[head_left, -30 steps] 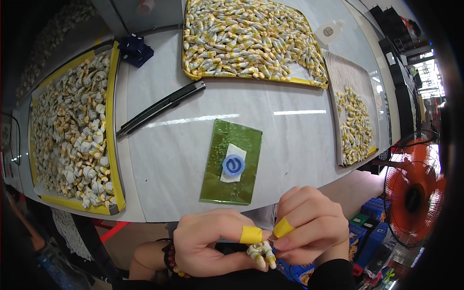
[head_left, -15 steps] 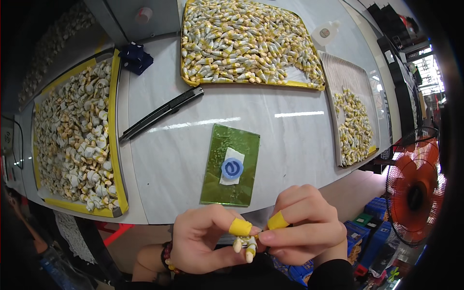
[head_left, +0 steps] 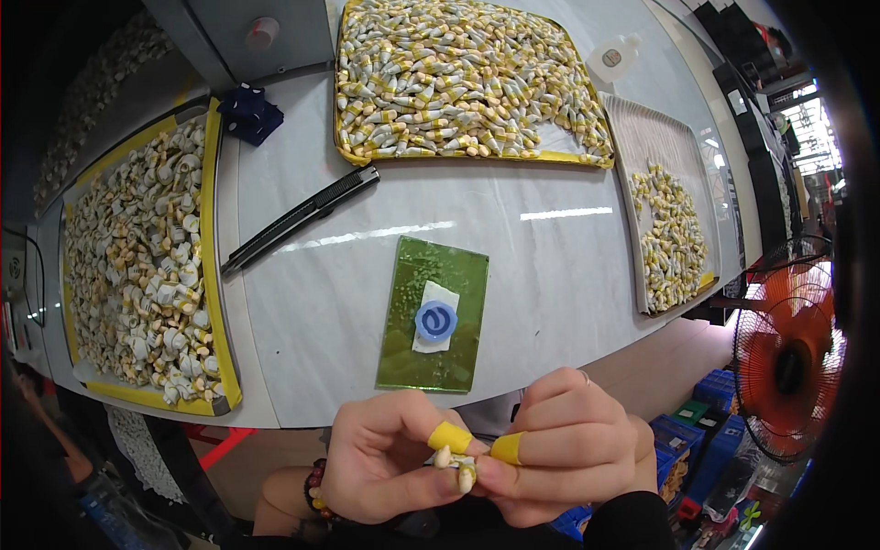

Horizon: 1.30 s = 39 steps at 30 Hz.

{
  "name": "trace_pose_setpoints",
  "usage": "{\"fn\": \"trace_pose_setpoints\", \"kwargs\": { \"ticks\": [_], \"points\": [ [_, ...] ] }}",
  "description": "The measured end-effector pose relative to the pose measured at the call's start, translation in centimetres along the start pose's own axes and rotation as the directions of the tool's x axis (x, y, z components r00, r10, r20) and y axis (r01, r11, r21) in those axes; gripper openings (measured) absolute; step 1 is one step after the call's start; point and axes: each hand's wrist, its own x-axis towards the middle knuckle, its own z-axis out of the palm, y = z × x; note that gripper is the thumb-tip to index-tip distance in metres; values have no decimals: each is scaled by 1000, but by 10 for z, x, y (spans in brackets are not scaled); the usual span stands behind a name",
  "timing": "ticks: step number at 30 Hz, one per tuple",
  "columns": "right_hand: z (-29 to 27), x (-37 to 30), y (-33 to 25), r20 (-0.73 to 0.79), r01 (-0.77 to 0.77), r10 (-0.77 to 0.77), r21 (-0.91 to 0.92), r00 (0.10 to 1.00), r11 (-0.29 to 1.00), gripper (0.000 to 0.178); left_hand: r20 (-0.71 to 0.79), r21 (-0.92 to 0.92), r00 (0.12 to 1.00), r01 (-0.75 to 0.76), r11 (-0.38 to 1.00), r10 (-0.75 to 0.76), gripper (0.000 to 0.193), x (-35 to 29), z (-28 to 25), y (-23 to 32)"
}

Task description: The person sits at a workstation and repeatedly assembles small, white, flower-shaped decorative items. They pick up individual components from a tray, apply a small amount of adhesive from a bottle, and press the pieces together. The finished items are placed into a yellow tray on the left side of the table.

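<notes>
Between the fingertips of both hands is a small figurine part, white and yellow with two pale, flesh-coloured ends pointing toward me. My left hand pinches it between thumb and index finger. From the right, the thumb and index finger of my right hand close on the same part, hiding much of it. Yellow tape wraps an index finger on each hand. Just beyond them lies a green glass-like plate, bearing a white pad with a round blue piece on top.
Yellow-edged trays of small parts stand left and at the back; a paler tray is right. A black utility knife, dark blue cloth and white bottle rest on the table. An orange fan stands right.
My right hand has shifted slightly left and down, its fingers closing further over the part. The part has tilted a little in my fingertips. The view has drifted slightly.
</notes>
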Motion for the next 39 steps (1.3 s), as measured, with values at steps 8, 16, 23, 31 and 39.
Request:
{"fn": "trace_pose_setpoints", "kwargs": {
  "ticks": [8,16,23,31,39],
  "points": [
    [-1,2,-4,29,-3,7,-132,1000,991,20,-7,-43,990,137,990,-138,13,1,-3,6],
    [-16,5,-6,222,69,-30,-169,975,983,15,-11,-125,982,183,975,-186,11,0,-4,4],
    [-20,9,2,198,101,-95,-21,976,995,14,-195,36,964,190,981,-180,25,3,15,5],
    [-19,9,-2,234,237,-196,-163,952,958,11,-122,-33,972,201,979,-203,19,1,9,4],
    [-18,5,-6,228,299,-241,-267,943,916,7,-112,30,973,208,978,-203,21,2,8,5]
  ]
}}
